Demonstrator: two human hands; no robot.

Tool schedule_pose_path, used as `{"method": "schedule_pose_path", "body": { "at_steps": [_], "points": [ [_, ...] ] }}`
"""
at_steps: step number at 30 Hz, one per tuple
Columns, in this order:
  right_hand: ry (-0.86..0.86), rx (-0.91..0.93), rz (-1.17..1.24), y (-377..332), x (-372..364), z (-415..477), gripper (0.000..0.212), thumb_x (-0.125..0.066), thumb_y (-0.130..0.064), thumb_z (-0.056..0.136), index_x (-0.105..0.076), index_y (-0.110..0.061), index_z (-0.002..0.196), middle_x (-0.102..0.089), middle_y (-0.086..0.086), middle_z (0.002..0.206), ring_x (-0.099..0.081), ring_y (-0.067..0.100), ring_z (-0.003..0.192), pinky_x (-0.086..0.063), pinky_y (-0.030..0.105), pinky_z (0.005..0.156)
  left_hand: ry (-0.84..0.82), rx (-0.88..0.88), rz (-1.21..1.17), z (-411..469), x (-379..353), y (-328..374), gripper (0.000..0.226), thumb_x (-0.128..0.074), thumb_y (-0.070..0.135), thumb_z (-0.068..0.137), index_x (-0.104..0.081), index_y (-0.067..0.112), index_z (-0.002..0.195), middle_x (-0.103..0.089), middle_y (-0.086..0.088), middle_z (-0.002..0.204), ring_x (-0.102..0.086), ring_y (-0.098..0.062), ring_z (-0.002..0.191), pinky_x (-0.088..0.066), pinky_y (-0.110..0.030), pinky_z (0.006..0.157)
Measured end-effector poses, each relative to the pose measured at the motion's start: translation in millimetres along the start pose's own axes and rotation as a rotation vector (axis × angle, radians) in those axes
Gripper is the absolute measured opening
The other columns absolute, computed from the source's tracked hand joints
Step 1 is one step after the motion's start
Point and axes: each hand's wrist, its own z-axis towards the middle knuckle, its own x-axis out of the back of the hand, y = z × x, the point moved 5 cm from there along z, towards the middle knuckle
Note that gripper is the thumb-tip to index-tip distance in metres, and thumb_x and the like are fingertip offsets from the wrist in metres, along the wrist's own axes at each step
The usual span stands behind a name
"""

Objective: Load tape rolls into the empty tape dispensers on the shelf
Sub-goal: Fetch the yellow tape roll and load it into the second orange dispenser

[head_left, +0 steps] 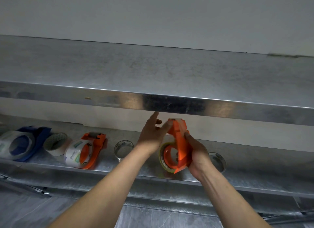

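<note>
My right hand (195,153) grips an orange tape dispenser (179,141) by its handle, held above the lower shelf (136,172). A yellowish tape roll (164,159) sits on the dispenser's hub. My left hand (153,136) is at the dispenser's front end, thumb touching near the tape's loose end, index finger pointing up. On the shelf to the left lie a second orange dispenser (92,151) with a clear roll in it and a blue dispenser (25,146) with a roll in it.
Loose rolls stand on the lower shelf: a white one (55,143), a clear one (123,148) and another clear one (217,160) behind my right wrist. A steel upper shelf (169,103) overhangs just above my hands. A white wall lies behind.
</note>
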Motion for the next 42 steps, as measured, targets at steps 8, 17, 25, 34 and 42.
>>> {"method": "schedule_pose_path", "body": {
  "at_steps": [8, 17, 25, 34, 42],
  "points": [
    [-0.106, -0.235, 0.320, 2, -8, 8, 0.057, -0.055, -0.049, 0.094, -0.062, -0.002, 0.125, -0.064, 0.031, 0.121, -0.064, 0.046, 0.109, -0.055, 0.056, 0.085, -0.304, 0.345, -0.486, -23, -23, -34, 0.055, -0.065, 0.034, 0.076, -0.064, -0.003, 0.116, -0.067, -0.030, 0.113, -0.064, -0.042, 0.103, -0.045, -0.058, 0.103],
    [0.189, 0.157, -0.130, -15, -2, 18, 0.015, -0.062, -0.020, 0.093, -0.063, -0.015, 0.107, -0.071, 0.017, 0.099, -0.066, 0.027, 0.082, -0.057, 0.039, 0.071, -0.285, 0.373, -0.470, -20, -23, -45, 0.020, -0.061, 0.022, 0.088, -0.064, 0.002, 0.092, -0.060, -0.006, 0.061, -0.056, -0.018, 0.055, -0.050, -0.029, 0.057],
    [0.152, 0.406, -0.490, -22, -9, 14, 0.032, -0.053, -0.010, 0.094, -0.074, -0.019, 0.072, -0.073, -0.007, 0.069, -0.067, 0.010, 0.068, -0.053, 0.027, 0.066, -0.223, 0.480, -0.308, -17, -17, -55, 0.019, -0.060, 0.022, 0.091, -0.063, 0.014, 0.073, -0.057, -0.003, 0.057, -0.052, -0.013, 0.048, -0.044, -0.024, 0.054],
    [-0.119, 0.255, -0.475, 14, -26, 14, 0.028, -0.076, -0.032, 0.048, -0.073, -0.019, 0.073, -0.075, -0.002, 0.068, -0.071, 0.012, 0.065, -0.052, 0.022, 0.059, -0.123, 0.555, -0.254, -12, -10, -68, 0.027, -0.072, 0.021, 0.084, -0.072, -0.003, 0.094, -0.075, -0.021, 0.087, -0.073, -0.035, 0.081, -0.060, -0.042, 0.081],
    [0.010, 0.065, -0.306, 52, -12, 35, 0.026, -0.072, 0.012, 0.069, -0.072, -0.006, 0.087, -0.076, 0.009, 0.077, -0.071, 0.024, 0.071, -0.054, 0.029, 0.062, -0.102, 0.600, -0.289, -11, -15, -77, 0.021, -0.075, 0.016, 0.080, -0.070, -0.002, 0.090, -0.073, -0.025, 0.090, -0.072, -0.039, 0.085, -0.057, -0.057, 0.082]
  ]
}}
